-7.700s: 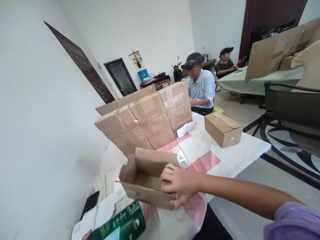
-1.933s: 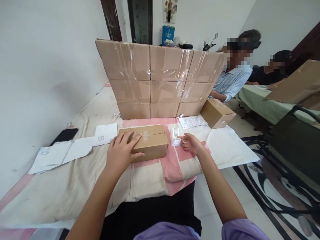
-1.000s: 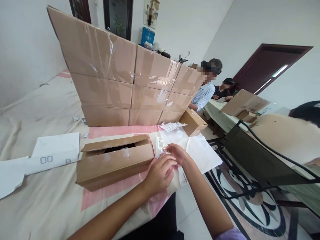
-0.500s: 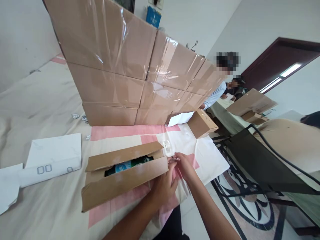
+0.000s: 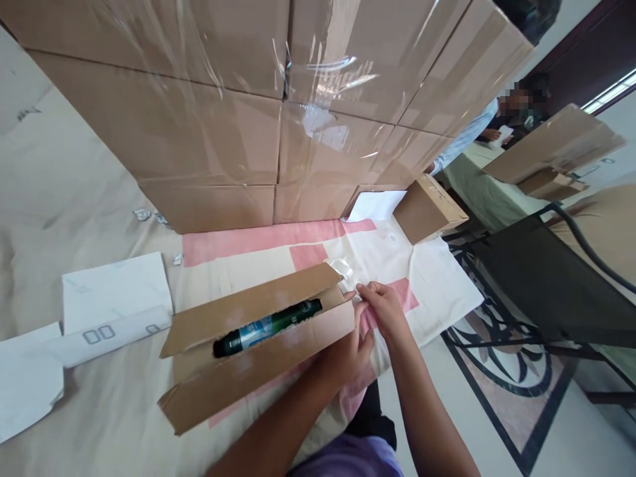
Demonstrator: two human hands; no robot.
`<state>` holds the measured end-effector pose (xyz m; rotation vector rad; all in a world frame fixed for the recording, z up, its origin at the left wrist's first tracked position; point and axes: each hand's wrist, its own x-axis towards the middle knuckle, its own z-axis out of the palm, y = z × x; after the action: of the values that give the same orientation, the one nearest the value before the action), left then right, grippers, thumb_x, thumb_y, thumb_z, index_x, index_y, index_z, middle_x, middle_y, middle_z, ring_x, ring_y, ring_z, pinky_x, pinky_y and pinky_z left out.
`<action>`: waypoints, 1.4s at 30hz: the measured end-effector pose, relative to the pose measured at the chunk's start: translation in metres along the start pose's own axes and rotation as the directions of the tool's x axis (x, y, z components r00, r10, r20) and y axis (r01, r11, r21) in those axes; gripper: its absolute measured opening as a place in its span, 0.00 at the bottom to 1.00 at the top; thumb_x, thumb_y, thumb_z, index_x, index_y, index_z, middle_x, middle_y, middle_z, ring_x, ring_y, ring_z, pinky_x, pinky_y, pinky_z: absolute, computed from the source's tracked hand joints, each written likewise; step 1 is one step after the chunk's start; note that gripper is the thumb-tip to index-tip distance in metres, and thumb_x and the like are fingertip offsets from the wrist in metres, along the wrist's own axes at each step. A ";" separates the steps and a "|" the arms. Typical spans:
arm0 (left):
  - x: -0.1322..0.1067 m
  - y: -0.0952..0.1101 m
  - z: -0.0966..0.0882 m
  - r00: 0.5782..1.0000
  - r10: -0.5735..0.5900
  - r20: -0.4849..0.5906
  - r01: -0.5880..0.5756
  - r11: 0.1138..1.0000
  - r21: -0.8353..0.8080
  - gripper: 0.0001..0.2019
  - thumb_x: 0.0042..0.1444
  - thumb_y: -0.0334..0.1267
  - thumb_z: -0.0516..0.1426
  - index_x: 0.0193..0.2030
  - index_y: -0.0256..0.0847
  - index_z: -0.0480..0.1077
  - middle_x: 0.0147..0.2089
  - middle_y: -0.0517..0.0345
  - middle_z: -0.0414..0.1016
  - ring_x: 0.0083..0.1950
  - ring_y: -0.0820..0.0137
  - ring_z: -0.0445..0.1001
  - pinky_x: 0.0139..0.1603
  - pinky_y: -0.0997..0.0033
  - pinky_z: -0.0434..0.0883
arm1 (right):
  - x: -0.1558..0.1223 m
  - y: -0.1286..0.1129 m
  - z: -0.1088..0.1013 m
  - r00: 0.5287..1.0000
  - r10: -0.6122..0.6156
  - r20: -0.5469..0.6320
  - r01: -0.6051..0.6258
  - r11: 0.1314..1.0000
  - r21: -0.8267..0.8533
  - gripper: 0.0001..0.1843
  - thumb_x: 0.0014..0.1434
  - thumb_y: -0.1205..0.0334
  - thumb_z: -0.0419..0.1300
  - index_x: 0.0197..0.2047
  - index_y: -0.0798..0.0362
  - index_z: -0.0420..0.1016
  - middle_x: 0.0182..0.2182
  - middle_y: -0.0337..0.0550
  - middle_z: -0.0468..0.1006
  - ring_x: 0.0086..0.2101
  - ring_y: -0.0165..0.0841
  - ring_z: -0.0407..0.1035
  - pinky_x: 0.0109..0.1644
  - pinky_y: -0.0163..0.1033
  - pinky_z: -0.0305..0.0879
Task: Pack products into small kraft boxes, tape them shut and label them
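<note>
An open cardboard box lies lengthwise before me with its long flaps raised. Inside is a dark green bottle-like container with a blue label. My left hand is at the box's right end, its fingers closed and partly hidden by the flap. Just beyond that end, my right hand pinches thumb and forefinger together, close to the left fingertips. What either hand holds is too small to make out. A whitish roll, apparently tape, lies on the cloth behind the fingers.
A tall wall of film-wrapped cartons stands behind. A small open box and a white sheet are at its right foot. Folded white paper lies left. A dark chair and other people are at right.
My view has tilted downward and shifted, so the carton wall looms larger. More of the green container shows inside the box. My hands stay close together at the box's right end.
</note>
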<state>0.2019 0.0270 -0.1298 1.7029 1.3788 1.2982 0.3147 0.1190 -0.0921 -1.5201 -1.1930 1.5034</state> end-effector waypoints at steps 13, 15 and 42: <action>0.004 0.007 -0.010 0.999 0.030 0.029 -0.031 0.999 0.039 0.27 0.64 0.33 0.53 0.68 0.44 0.54 0.75 0.35 0.53 0.75 0.42 0.57 0.70 0.38 0.64 | 0.005 -0.010 -0.001 0.995 0.006 0.095 -0.014 0.997 0.080 0.28 0.48 0.57 0.72 0.18 0.50 0.53 0.18 0.34 0.61 0.24 0.28 0.56 0.29 0.36 0.52; 0.004 0.007 -0.010 0.999 0.035 0.034 -0.037 0.998 0.053 0.26 0.64 0.32 0.53 0.68 0.44 0.54 0.75 0.34 0.53 0.73 0.42 0.61 0.69 0.37 0.65 | 0.006 -0.009 -0.003 0.993 0.012 0.114 -0.024 0.995 0.101 0.27 0.48 0.58 0.72 0.18 0.50 0.54 0.19 0.35 0.64 0.25 0.28 0.58 0.31 0.37 0.54; 0.004 0.007 -0.014 0.996 -0.034 0.084 0.031 0.999 0.042 0.22 0.65 0.35 0.53 0.66 0.42 0.60 0.72 0.39 0.54 0.70 0.52 0.61 0.72 0.45 0.62 | 0.009 0.001 -0.017 0.960 -0.107 0.257 0.065 0.984 0.169 0.28 0.55 0.62 0.69 0.20 0.51 0.51 0.23 0.34 0.59 0.26 0.28 0.58 0.32 0.38 0.54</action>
<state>0.1911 0.0269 -0.1172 1.7348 1.3871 1.1744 0.3307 0.1294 -0.0947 -1.1732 -1.2384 1.7387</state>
